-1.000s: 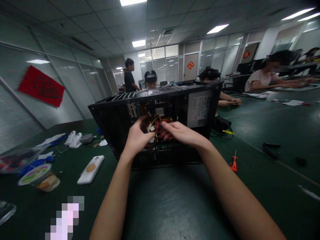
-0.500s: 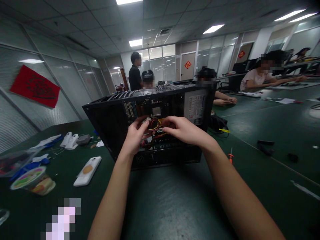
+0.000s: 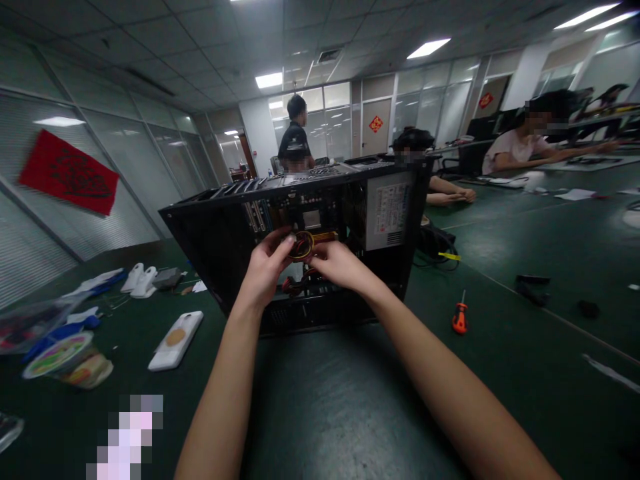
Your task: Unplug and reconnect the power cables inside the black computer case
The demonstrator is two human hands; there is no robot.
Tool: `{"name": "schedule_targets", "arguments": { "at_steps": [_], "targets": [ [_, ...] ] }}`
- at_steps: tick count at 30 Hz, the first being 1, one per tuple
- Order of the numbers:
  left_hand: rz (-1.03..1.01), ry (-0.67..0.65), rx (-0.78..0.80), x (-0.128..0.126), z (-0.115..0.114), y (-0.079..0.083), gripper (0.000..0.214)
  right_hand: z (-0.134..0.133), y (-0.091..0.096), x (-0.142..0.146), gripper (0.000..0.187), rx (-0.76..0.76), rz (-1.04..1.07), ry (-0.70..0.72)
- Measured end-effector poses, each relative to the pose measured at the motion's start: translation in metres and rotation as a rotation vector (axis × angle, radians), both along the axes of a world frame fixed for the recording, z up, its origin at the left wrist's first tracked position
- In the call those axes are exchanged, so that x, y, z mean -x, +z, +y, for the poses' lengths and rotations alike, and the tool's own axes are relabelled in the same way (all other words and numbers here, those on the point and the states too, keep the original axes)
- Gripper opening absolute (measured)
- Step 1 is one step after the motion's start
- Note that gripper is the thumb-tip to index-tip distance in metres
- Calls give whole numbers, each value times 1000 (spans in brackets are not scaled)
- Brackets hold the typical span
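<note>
An open black computer case [image 3: 215, 233] lies on its side on the dark green table [image 3: 325, 407], its inside facing me. A grey power supply [image 3: 389, 210] sits in its right end. Both my hands reach into the middle of the case. My left hand [image 3: 264, 270] and my right hand [image 3: 336, 263] are closed around a bundle of red, yellow and black wires [image 3: 303, 245], pinching it from either side. More red wire [image 3: 295, 285] hangs below the hands.
An orange-handled screwdriver [image 3: 459, 317] stands right of the case. A white phone [image 3: 175, 340], an instant noodle cup [image 3: 65, 359], white and blue items [image 3: 143, 280] lie at left. Black parts [image 3: 533, 288] lie far right. Other people sit and stand beyond the case.
Both hands have risen a little inside the case and drawn the wire bundle into a tighter loop. The view has shifted slightly, and the standing person has walked to the right.
</note>
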State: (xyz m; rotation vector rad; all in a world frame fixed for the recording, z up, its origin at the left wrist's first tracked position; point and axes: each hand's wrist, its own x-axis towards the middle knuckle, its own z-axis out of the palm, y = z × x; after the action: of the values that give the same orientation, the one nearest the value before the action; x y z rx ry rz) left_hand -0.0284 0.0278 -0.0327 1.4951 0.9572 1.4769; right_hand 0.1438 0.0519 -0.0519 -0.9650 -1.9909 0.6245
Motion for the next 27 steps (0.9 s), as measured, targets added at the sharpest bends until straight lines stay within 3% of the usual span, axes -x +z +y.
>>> {"name": "schedule_targets", "arguments": {
  "at_steps": [4, 8, 10, 14, 16, 20, 22, 27],
  "targets": [
    [394, 58, -158, 6, -3, 2, 74, 12, -7, 5, 20, 49, 138, -14],
    [723, 165, -220, 15, -4, 2, 68, 13, -5, 0, 23, -8, 131, 82],
    [753, 156, -222, 15, -4, -1, 68, 9, -1, -1, 29, -44, 139, 114],
    [700, 127, -247, 5, -3, -10, 94, -1, 7, 2, 38, -83, 158, 107],
    [729, 174, -280, -2, -4, -14, 98, -6, 10, 3, 39, -105, 122, 97],
    [925, 571, -412, -13, -7, -16, 78, -13, 15, 0, 50, -206, -3, 81],
    [965, 709, -457, -16, -7, -16, 64, -16, 16, -4, 55, -231, -58, 83],
    [892, 681, -413, -15, 1, -21, 41, -26, 14, -13, 42, -150, -402, -274]
  ]
}}
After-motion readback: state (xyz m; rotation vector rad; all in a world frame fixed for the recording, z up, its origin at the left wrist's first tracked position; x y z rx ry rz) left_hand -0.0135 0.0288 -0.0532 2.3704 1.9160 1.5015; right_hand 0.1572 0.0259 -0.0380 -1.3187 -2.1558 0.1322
